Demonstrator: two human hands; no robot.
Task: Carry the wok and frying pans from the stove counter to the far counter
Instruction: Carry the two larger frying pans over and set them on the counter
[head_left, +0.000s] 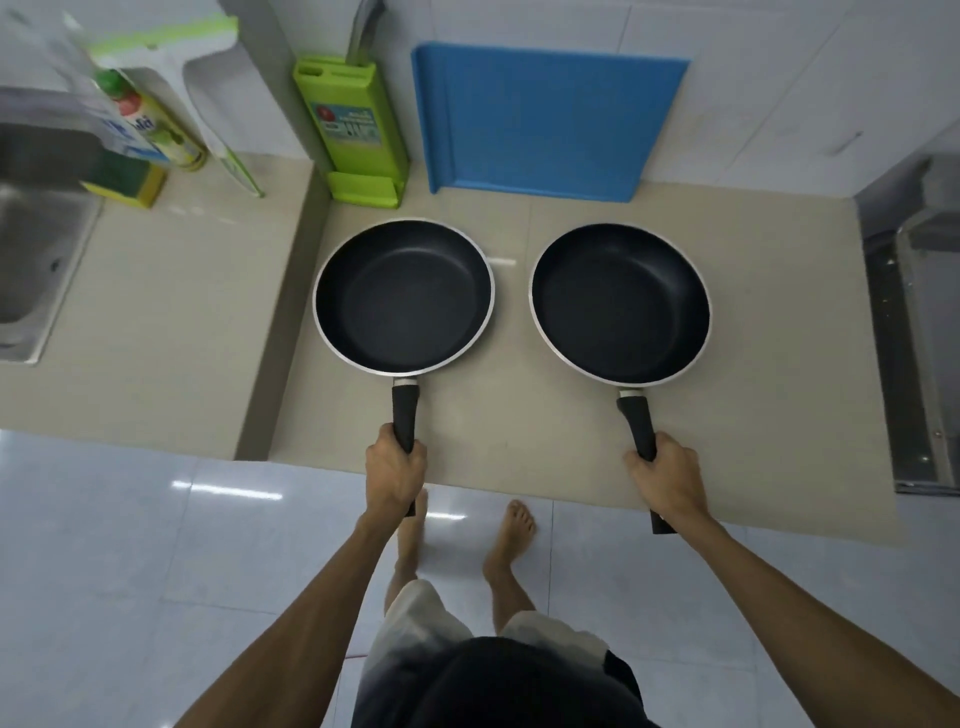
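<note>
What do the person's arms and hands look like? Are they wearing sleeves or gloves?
No gloves and no sleeves in view. The left hand and right hand are bare, with no rings, watch or bracelets showing. Both forearms are uncovered all the way down to the bottom of the picture. Lower down you can see light-coloured shorts and bare feet.

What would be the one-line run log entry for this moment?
left hand: grips left frying pan handle | right hand: grips right frying pan handle | pans: over counter, empty | wok: not visible
</note>
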